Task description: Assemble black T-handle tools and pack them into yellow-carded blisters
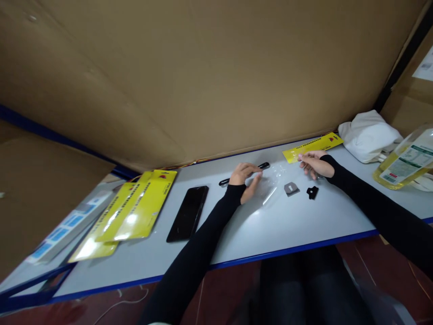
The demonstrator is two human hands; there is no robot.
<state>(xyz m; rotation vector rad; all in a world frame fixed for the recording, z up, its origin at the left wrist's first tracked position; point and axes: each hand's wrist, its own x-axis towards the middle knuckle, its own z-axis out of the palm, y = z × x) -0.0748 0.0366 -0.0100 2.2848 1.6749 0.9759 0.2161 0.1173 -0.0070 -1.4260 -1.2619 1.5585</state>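
Note:
My left hand is over the middle of the table, its thumb and fingertips closing together at the edge of a clear plastic blister shell. Behind that hand lies a slim black handle, partly covered by the fingers. My right hand hovers beside the near end of a yellow printed card, thumb and fingers loosely apart. Whether it touches the card is hard to see. Below it rest a grey metal plate with a slot and a small black notched piece.
A black phone lies left of my left arm. Several yellow packages overlap farther left, by a blue-and-white box. On the right are a white cloth bundle and a bottle of yellow liquid. Cardboard walls the back.

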